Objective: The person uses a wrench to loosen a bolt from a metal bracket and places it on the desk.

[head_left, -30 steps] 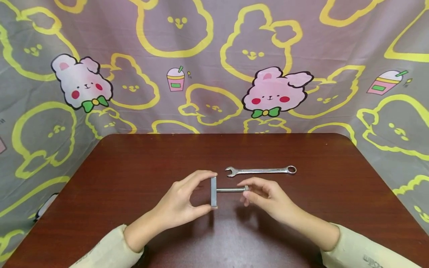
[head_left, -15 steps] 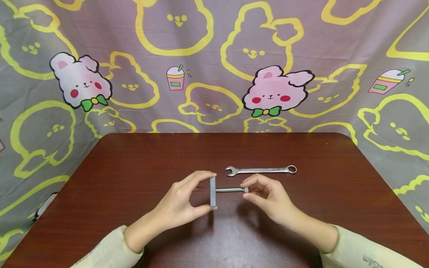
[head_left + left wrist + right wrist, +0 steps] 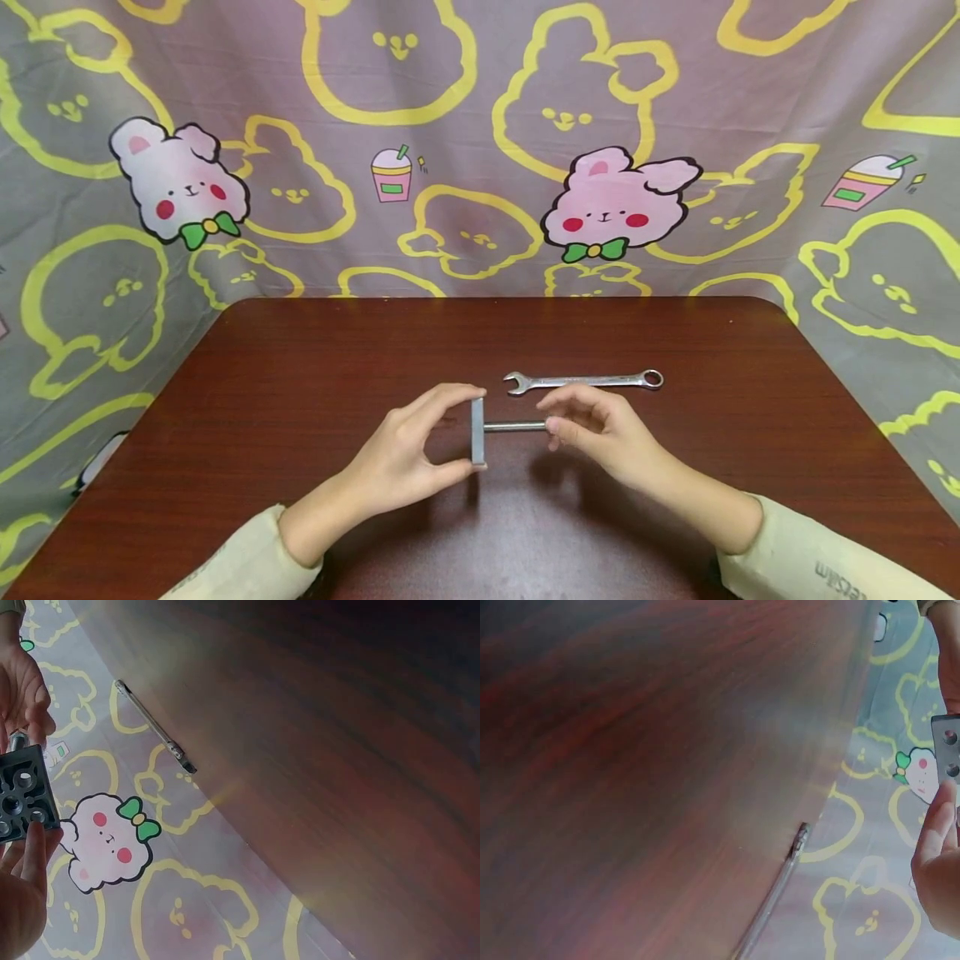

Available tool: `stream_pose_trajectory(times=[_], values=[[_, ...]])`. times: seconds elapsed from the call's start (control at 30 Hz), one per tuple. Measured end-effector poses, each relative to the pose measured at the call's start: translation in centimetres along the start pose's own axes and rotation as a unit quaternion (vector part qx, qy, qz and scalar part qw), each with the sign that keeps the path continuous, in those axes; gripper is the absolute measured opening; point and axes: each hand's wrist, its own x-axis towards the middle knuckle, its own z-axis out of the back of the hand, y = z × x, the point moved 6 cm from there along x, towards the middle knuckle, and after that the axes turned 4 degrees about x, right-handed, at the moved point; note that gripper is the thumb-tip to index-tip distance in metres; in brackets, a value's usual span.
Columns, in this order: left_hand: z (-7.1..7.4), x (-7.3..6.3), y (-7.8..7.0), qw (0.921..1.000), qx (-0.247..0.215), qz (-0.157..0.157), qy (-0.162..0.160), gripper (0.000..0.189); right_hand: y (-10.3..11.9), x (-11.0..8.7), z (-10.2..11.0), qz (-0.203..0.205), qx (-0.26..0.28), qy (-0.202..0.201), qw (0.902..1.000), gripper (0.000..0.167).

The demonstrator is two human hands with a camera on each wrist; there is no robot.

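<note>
In the head view my left hand (image 3: pixel 397 450) grips a square metal plate (image 3: pixel 478 431) on edge between thumb and fingertips, above the table. Several holes show on the plate's face (image 3: pixel 31 771) in the left wrist view. A long bolt (image 3: pixel 517 427) runs level from the plate's middle to the right. At its far end the thumb of my right hand (image 3: pixel 611 429) covers the bolt head, with curled fingers behind and the index finger raised off it. The right wrist view catches the plate (image 3: pixel 946 750) and right hand (image 3: pixel 939 877) only at its edge.
Behind the hands, a combination wrench (image 3: pixel 570 382) lies on the dark red-brown table (image 3: pixel 337 350), its open end to the left. The right hand's fingers overlap its shaft in the head view. A patterned curtain (image 3: pixel 465 150) hangs around the table's back and sides.
My right thumb has shifted over the bolt head, and the index finger has lifted away after touching the head half a second ago. The left hand and plate stay nearly still.
</note>
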Motion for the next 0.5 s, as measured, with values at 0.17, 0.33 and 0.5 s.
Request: stream_pose_trajectory(times=[0.17,0.33,0.5], values=[[0.02,0.00,-0.03,1.0000,-0.002,-0.002,-0.002,0.077,-0.43,-0.03,-0.22,-0.032,0.029,0.023,0.9988,0.022],[0.09,0.10,0.01,1.0000,0.000,-0.002,-0.001,0.077,-0.24,0.06,-0.24,-0.009,0.008,0.013,0.9999,0.016],[0.23,0.20,0.09,1.0000,0.006,0.004,0.000,0.077,0.01,0.11,-0.21,0.012,-0.009,-0.009,0.9998,0.015]])
